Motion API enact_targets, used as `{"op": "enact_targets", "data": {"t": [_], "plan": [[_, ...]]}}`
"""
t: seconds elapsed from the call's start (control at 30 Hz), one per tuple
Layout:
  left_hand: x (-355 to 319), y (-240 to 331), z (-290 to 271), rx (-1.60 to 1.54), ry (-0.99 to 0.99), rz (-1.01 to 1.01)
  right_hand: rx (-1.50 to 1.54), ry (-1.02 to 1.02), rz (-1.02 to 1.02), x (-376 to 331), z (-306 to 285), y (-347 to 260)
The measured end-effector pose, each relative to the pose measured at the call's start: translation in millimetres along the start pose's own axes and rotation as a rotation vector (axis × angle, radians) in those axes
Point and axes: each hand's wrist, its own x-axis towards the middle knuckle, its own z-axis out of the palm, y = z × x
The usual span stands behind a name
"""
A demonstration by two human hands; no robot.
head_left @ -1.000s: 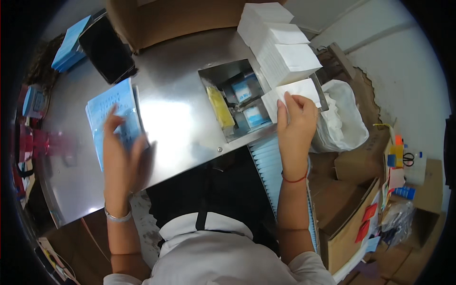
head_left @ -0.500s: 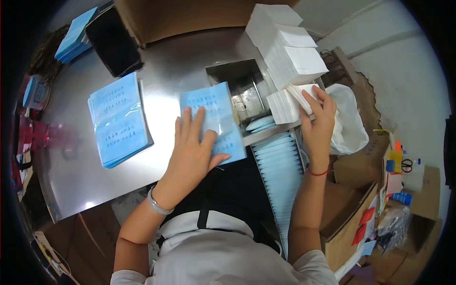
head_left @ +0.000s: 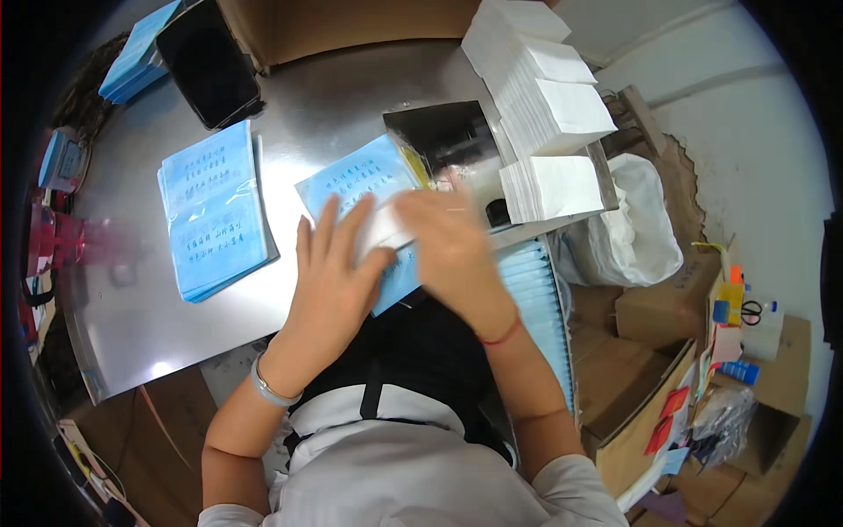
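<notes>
A blue printed sheet in a clear plastic sleeve [head_left: 351, 176] lies tilted at the table's middle, partly hidden under my hands. My left hand [head_left: 327, 281] rests over its near part, fingers stretched out and apart. From the right, my right hand [head_left: 457, 255] reaches over the same sheet, smeared by motion. A folded white tissue [head_left: 383, 230] shows between both hands, at the right hand's fingertips. To the right, folded white tissues [head_left: 553, 189] stand in a stepped row of stacks. Left of my hands is a pile of similar blue sheets [head_left: 218, 211].
A black phone [head_left: 209, 66] leans near more blue sheets [head_left: 132, 57]. A cardboard box [head_left: 342, 31] borders the table's far side. Near my right forearm, a tray of blue pieces [head_left: 536, 281] runs along the edge; a white-lined bin [head_left: 645, 228] stands beyond.
My right hand has moved left from the tissue stacks to the blue sheet, bringing a white tissue. The sheet has turned and shifted left, and my left hand has shifted slightly.
</notes>
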Motion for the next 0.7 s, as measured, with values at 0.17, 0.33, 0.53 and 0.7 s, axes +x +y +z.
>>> {"op": "enact_targets", "data": {"t": [0.17,0.33,0.53,0.7], "plan": [[4,-12,0,-0.070,0.017,0.059,-0.566,0.356,0.444,-20,-54,14],[45,-6,-8,0.198,-0.093,-0.030,-0.560,0.242,0.480,-24,-61,25],[39,-4,-18,0.210,-0.120,-0.109,-0.457,0.126,0.426,-29,-96,46],[18,-6,-16,-0.165,-0.210,-0.077,-0.376,0.203,0.130,-20,-60,-1]]}}
